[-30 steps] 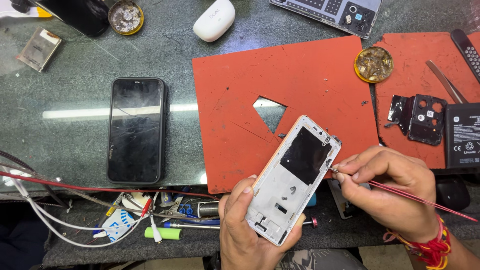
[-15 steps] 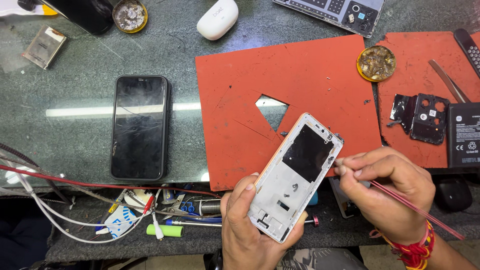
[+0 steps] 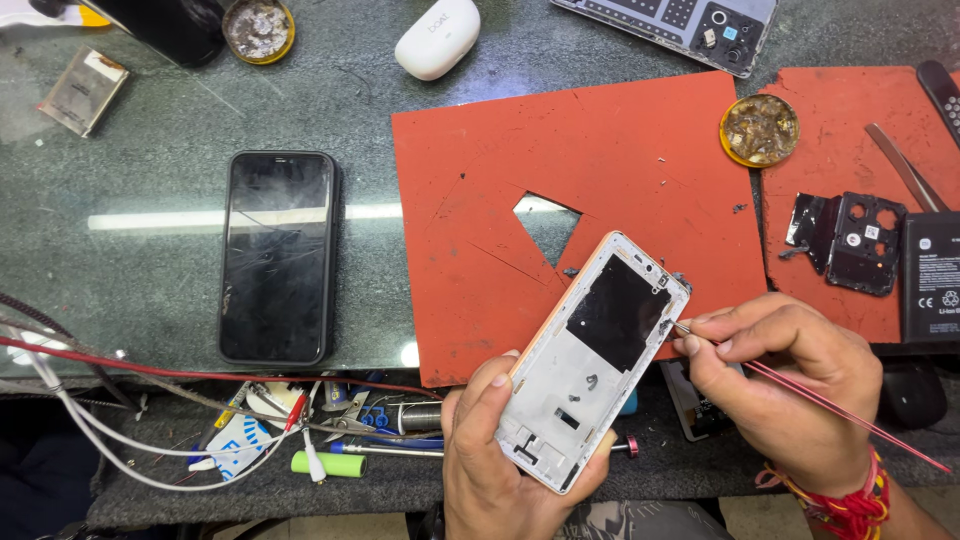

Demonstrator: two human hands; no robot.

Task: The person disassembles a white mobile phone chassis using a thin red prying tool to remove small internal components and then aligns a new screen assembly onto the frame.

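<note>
My left hand (image 3: 500, 460) grips the lower end of an opened white phone frame (image 3: 590, 355), tilted, with a black square panel in its upper half. My right hand (image 3: 785, 385) pinches a thin red-handled tool (image 3: 850, 415); its tip touches the frame's right edge near the top. Both hands hover over the near edge of a red work mat (image 3: 520, 200) with a triangular hole cut in it.
A black phone (image 3: 277, 255) lies screen-up at left. A second red mat (image 3: 850, 150) carries a black camera cover (image 3: 860, 240), a battery (image 3: 930, 275) and a round tin (image 3: 759, 129). White earbud case (image 3: 437, 37), keyboard (image 3: 670, 22), wires and batteries (image 3: 240, 430) near the front.
The view has shifted slightly. My hands keep the same hold; the tool tip stays at the frame's right edge.
</note>
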